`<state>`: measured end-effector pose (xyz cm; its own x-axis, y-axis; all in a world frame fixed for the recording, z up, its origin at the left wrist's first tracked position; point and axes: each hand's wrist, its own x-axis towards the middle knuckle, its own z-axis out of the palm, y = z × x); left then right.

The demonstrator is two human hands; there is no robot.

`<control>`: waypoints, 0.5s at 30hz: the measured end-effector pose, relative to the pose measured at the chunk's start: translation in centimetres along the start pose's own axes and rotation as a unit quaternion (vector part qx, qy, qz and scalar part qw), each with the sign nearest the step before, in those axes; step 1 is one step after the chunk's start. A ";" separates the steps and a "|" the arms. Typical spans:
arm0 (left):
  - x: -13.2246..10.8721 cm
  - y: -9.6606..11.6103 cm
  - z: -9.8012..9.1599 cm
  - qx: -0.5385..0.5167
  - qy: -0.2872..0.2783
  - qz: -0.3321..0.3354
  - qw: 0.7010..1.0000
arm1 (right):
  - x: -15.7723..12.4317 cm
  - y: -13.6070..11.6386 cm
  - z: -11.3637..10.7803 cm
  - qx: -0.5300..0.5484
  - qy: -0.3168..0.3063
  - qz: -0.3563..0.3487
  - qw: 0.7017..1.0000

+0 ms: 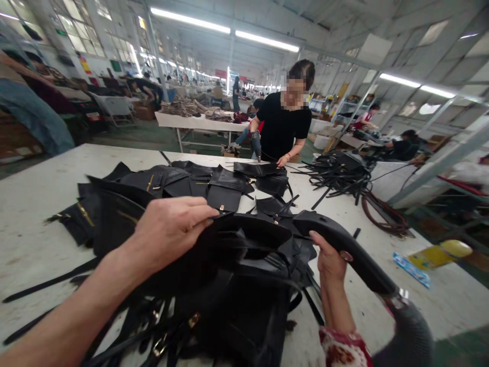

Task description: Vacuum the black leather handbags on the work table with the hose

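Observation:
My left hand (170,229) grips the top edge of a black leather bag (244,285) that stands open on the white worktable (34,204) in front of me. My right hand (330,260) holds a black bag handle (344,244), a curved padded strap with a metal ring at its near end. The handle's far end reaches the bag's rim. Gold buckles and thin black straps hang from the bag's front.
More black bag parts (171,183) with gold zips lie piled beyond the bag. A person in a black shirt (284,127) works at the table's far edge. Loose black straps (336,176) and a brown coil (385,216) lie right, near yellow and blue packets (431,257).

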<state>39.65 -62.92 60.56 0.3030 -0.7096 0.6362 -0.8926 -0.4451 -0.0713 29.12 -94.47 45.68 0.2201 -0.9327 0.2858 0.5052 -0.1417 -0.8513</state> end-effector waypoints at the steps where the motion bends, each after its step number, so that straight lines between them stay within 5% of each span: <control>1: 0.7 -0.1 -1.0 0.055 0.053 0.015 0.997 | 0.3 -0.7 -0.6 0.005 0.019 -0.020 1.000; 4: 1.8 0.4 -1.2 0.147 0.196 0.022 0.969 | 0.9 -1.6 -2.5 -0.017 0.028 -0.054 0.998; 6: 1.1 1.6 1.5 0.149 0.224 0.041 0.962 | 0.9 -1.6 -3.8 -0.035 0.018 -0.054 0.998; 11: -7.5 6.0 15.5 0.036 0.022 0.071 0.997 | -1.5 -1.2 -6.8 -0.114 -0.076 -0.024 0.990; 13: -11.7 7.3 20.2 -0.012 -0.005 0.022 1.000 | -3.4 -1.1 -7.2 -0.144 -0.107 -0.010 0.984; 15: -14.7 8.1 22.9 -0.047 -0.011 -0.034 0.998 | -5.4 -1.0 -6.9 -0.182 -0.147 0.004 0.972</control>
<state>35.59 -68.65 33.06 0.3697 -0.6925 0.6195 -0.8972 -0.4395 0.0442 21.61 -91.59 41.98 0.4783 -0.8072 0.3460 0.1856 -0.2922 -0.9382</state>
